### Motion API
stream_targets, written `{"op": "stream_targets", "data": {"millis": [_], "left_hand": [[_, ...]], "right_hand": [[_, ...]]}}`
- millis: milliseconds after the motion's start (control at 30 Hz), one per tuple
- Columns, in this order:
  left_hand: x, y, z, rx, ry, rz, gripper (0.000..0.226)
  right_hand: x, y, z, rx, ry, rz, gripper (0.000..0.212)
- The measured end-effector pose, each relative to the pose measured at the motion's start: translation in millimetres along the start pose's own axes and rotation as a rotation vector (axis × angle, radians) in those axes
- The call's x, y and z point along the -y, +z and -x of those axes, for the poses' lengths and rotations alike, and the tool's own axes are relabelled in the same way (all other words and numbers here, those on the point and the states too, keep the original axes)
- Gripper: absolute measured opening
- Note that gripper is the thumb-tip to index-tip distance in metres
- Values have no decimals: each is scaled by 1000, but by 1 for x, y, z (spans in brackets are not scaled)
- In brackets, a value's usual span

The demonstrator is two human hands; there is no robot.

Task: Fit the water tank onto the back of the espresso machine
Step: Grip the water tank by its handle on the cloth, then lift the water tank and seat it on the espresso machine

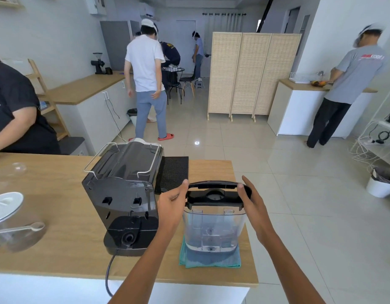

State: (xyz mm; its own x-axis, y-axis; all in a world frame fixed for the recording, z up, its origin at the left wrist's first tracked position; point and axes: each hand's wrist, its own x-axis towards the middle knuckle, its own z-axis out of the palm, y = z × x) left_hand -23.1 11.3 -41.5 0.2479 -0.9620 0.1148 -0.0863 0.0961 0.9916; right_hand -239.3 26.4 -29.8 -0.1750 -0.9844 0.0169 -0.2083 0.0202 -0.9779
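A clear plastic water tank (212,229) with a black lid and raised black handle stands upright on a teal cloth (209,261). My left hand (171,205) grips the handle's left end and my right hand (249,198) grips its right end. The black espresso machine (121,194) stands to the tank's left, its back facing me, showing the empty rear bay and the round socket at its base. Tank and machine are apart.
A wooden counter (58,227) carries a black mat (173,172) behind the machine and a clear jug with a white lid and spoon (7,220) at left. The machine's black cord (109,273) hangs over the front edge. Several people stand in the room beyond.
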Motion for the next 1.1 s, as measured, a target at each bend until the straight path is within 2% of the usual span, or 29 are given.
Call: {"op": "stream_targets", "data": {"millis": [67, 100, 167, 300, 400, 567, 833, 933, 1100], "left_hand": [[7, -1, -2, 46, -35, 37, 24], [12, -1, -4, 84, -40, 45, 25], [13, -2, -3, 150, -9, 19, 39], [15, -2, 0, 206, -27, -3, 43], [15, -5, 4, 227, -15, -45, 47], [23, -8, 19, 314, 32, -161, 61], [37, -12, 18, 326, 47, -328, 93], [41, -15, 16, 378, 88, -298, 105], [52, -20, 7, 394, 66, -292, 123]], "right_hand": [[0, 4, 1, -26, 6, -40, 74], [-1, 5, 2, -37, 10, -57, 73], [-2, 8, 3, -47, 21, -85, 70], [-4, 8, 6, -18, 34, -119, 66], [-6, 4, 11, 34, 15, -120, 74], [-23, 0, 17, 116, 10, 11, 88], [-42, 1, 17, 98, -57, 136, 87], [-49, -2, 15, 130, -102, 174, 96], [-58, -10, 9, 197, -133, 223, 123]]}}
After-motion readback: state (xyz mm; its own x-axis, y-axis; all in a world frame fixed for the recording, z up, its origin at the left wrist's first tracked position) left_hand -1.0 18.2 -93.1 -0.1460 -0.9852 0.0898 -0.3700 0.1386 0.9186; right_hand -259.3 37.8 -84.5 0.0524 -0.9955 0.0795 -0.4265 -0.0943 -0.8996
